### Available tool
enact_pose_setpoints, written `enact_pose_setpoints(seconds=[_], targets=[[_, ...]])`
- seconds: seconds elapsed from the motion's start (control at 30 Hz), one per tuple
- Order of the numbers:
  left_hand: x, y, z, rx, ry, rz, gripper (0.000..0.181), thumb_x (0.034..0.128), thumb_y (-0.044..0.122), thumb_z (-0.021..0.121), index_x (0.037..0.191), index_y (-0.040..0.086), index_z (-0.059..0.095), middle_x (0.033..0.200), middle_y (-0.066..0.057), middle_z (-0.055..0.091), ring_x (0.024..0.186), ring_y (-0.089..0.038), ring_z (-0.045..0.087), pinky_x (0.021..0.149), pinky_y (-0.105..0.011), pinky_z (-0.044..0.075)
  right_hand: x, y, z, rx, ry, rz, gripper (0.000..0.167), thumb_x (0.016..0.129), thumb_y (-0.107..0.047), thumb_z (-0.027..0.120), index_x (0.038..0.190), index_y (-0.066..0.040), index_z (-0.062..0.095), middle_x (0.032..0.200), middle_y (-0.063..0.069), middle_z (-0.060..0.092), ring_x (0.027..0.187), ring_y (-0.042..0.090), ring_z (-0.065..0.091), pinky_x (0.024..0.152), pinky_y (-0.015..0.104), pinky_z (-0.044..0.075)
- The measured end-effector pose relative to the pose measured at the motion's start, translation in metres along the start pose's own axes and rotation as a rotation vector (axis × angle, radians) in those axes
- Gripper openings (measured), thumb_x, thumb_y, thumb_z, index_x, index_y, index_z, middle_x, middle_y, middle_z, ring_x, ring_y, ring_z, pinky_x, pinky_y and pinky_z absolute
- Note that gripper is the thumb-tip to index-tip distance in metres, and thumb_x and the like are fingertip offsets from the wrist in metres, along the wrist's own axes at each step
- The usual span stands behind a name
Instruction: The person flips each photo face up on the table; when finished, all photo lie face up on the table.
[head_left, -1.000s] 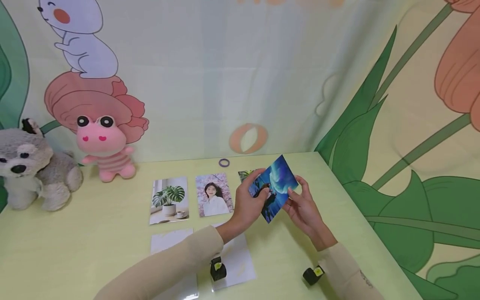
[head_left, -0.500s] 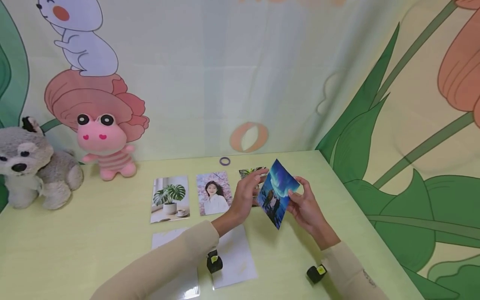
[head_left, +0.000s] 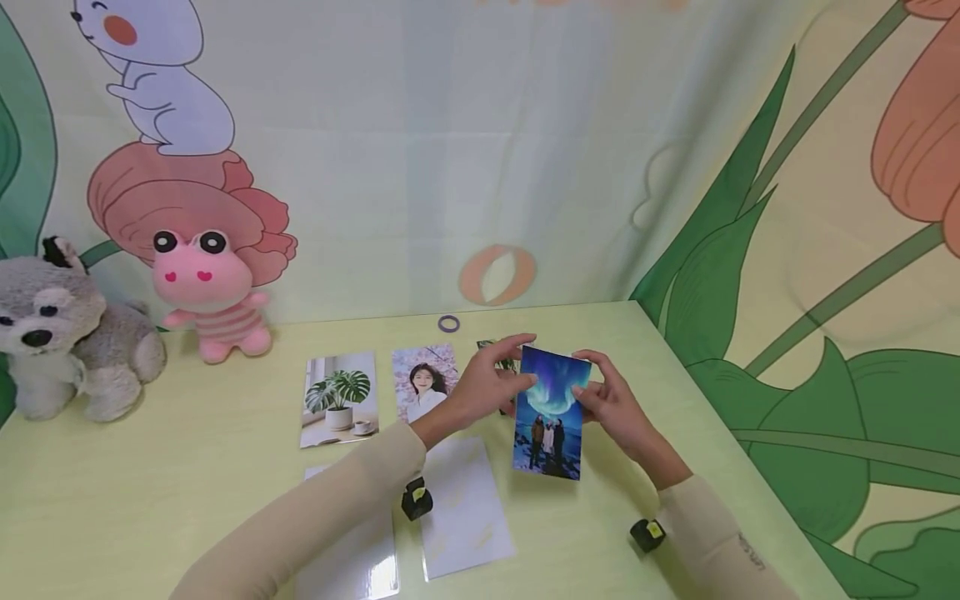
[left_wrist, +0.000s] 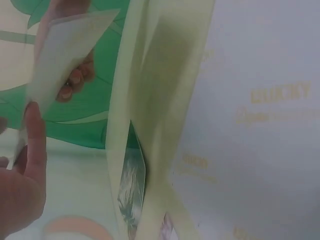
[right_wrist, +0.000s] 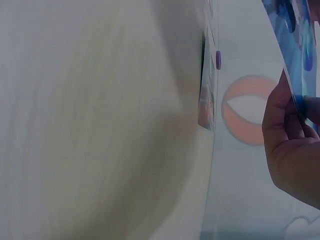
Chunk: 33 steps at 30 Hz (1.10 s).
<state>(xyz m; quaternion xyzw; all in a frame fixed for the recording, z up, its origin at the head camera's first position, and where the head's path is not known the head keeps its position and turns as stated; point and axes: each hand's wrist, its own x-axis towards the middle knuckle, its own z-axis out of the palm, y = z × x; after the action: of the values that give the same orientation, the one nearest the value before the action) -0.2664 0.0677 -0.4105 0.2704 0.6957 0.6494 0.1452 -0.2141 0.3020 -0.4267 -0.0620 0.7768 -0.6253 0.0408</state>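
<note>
A photo print (head_left: 551, 425) of people under a blue aurora is held upright above the right part of the table, its picture facing me. My left hand (head_left: 486, 385) pinches its left edge, thumb in front. At the right edge my right hand (head_left: 621, 410) grips it between thumb and fingers, which the right wrist view also shows at the blue print (right_wrist: 292, 55). From the left wrist view the print's pale back (left_wrist: 62, 55) is visible. Behind the left hand a plant photo (head_left: 506, 357) is mostly hidden.
On the table lie a potted-plant photo (head_left: 339, 400), a portrait photo (head_left: 425, 379) partly covered by the left arm, and two white sheets, one a face-down print (head_left: 465, 508). A purple ring (head_left: 448, 323) lies at the back. A pink plush (head_left: 206, 292) and a grey plush dog (head_left: 75, 333) sit left.
The aurora photo has turned from a slant to upright and come slightly lower. My left hand let go of it, then took its left edge again; the right hand kept its grip.
</note>
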Motion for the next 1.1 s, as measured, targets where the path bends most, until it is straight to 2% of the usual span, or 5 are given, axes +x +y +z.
enact_pose_setpoints(seconds=[0.17,0.37,0.7,0.93,1.1], targets=[[0.001,-0.004,-0.001,0.110,-0.062,-0.019,0.062,0.0900,0.000,0.068,0.147,0.018,0.051,0.143,-0.023,0.050,0.052,-0.018,0.063,0.062,-0.057,0.056,0.002,-0.002,-0.002,-0.108,-0.004,0.007,0.046,0.104,-0.005,0.047,0.147,-0.011,0.031,0.069,0.005,0.057,0.068,0.016,0.068,0.068,0.035,0.060],[-0.001,-0.010,0.004,0.148,-0.053,-0.020,0.062,0.0886,-0.005,0.068,0.145,0.014,0.053,0.151,-0.019,0.046,0.054,-0.034,0.065,0.062,-0.055,0.057,0.001,0.000,-0.004,-0.173,0.004,0.039,0.050,0.104,-0.006,0.049,0.150,-0.013,0.031,0.071,0.011,0.053,0.068,0.019,0.067,0.069,0.035,0.059],[0.001,-0.015,0.009,0.185,-0.026,-0.018,0.062,0.0894,-0.004,0.068,0.146,0.012,0.051,0.089,-0.020,0.061,0.063,-0.050,0.064,0.059,-0.056,0.055,-0.004,0.001,-0.007,-0.208,0.026,0.046,0.065,0.100,-0.006,0.056,0.156,-0.023,0.027,0.078,0.008,0.052,0.067,0.019,0.058,0.067,0.032,0.058],[0.003,-0.018,0.011,0.212,0.004,0.005,0.062,0.0895,-0.002,0.069,0.146,0.013,0.051,0.123,-0.022,0.059,0.062,-0.047,0.065,0.050,-0.042,0.055,-0.011,0.001,-0.008,-0.207,0.014,0.061,0.077,0.094,-0.013,0.069,0.156,-0.022,0.026,0.098,0.017,0.062,0.077,0.019,0.068,0.070,0.032,0.056],[0.003,-0.021,0.012,0.209,0.011,0.013,0.062,0.0893,-0.003,0.069,0.147,0.013,0.051,0.111,-0.022,0.061,0.062,-0.048,0.065,0.050,-0.038,0.054,-0.020,0.003,-0.008,-0.253,0.038,0.078,0.082,0.089,-0.012,0.075,0.156,-0.018,0.029,0.099,0.016,0.054,0.064,0.012,0.056,0.061,0.028,0.049]])
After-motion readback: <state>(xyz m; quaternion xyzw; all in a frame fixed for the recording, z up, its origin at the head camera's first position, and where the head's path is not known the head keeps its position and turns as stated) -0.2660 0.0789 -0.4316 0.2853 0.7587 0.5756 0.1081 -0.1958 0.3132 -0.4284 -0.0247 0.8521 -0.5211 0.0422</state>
